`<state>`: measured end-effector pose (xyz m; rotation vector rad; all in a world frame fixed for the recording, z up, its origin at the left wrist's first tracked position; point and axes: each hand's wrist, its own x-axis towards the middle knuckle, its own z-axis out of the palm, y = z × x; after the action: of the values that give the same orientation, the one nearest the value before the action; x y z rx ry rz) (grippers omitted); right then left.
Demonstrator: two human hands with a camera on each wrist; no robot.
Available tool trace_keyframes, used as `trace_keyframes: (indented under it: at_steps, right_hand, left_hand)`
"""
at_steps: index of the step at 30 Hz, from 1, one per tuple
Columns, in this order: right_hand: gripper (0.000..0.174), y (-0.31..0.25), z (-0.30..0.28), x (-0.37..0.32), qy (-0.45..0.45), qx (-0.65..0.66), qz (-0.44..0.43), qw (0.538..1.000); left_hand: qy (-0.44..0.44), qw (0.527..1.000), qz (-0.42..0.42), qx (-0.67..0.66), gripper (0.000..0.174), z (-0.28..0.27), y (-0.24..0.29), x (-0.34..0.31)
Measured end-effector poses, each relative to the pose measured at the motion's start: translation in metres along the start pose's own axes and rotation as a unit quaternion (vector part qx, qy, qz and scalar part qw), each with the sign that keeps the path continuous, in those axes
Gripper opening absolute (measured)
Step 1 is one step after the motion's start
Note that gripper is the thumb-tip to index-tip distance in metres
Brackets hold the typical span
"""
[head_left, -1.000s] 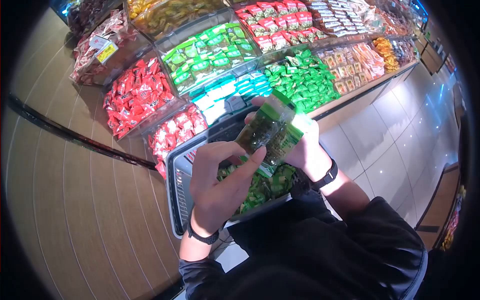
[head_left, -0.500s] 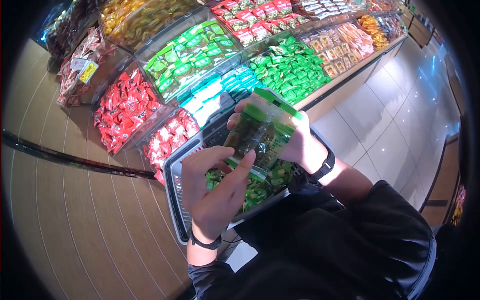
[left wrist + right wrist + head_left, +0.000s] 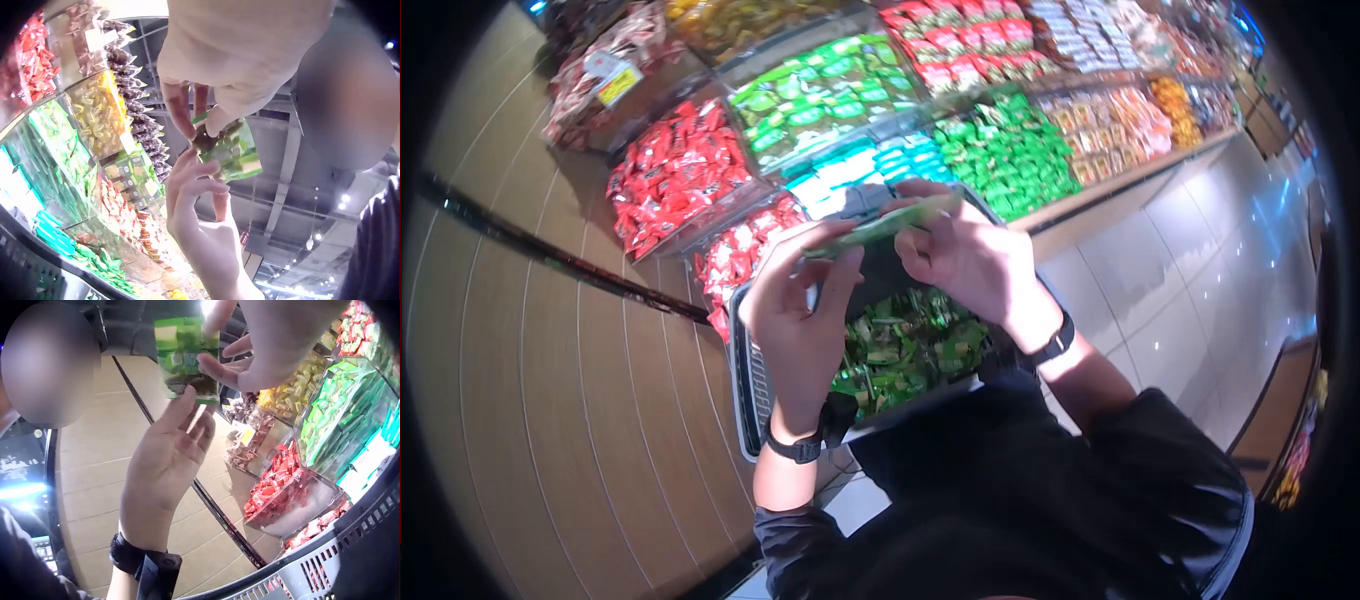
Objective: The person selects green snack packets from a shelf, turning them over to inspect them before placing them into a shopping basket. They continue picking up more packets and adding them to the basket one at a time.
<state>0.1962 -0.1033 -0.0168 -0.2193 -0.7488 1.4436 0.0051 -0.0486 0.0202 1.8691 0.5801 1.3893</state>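
A green, partly clear snack packet (image 3: 890,224) with dark contents is held above the basket, nearly edge-on in the head view. My left hand (image 3: 792,300) pinches one end between thumb and fingers. The other end is gripped by my right hand (image 3: 980,262), its fingers bent at the packet. The right wrist view shows the packet's (image 3: 180,356) broad face, with the left thumb pressed on its lower part. Below both hands, a grey shopping basket (image 3: 738,390) contains several green packets (image 3: 915,345).
Beyond the basket stands a sloped display with bins of red packets (image 3: 675,180), light green packets (image 3: 820,95), turquoise packets (image 3: 915,160) and dark green packets (image 3: 1005,155). A yellow price tag (image 3: 619,87) hangs at the left. Tiled floor (image 3: 1160,290) lies to the right.
The packet has turned from showing its broad face to nearly edge-on in the head view, and has risen away from the basket's packets. Both hands have moved up with it.
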Motion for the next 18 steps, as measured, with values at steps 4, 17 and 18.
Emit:
trace_keyframes:
  at_steps: [4,17,18]
  right_hand:
    - [0.03,0.007,-0.004,0.008,0.076,-0.132,-0.032,0.988]
    - [0.016,-0.037,0.03,0.031,0.118,-0.404,0.05,0.906]
    - [0.014,-0.039,0.03,0.037,0.118,-0.441,0.056,0.888]
  left_hand:
    - [-0.033,0.961,-0.195,-0.193,0.016,-0.003,-0.012,0.008]
    - [-0.075,0.891,-0.314,-0.32,0.028,-0.004,-0.027,0.005]
    - [-0.072,0.887,-0.319,-0.327,0.028,-0.003,-0.026,0.005]
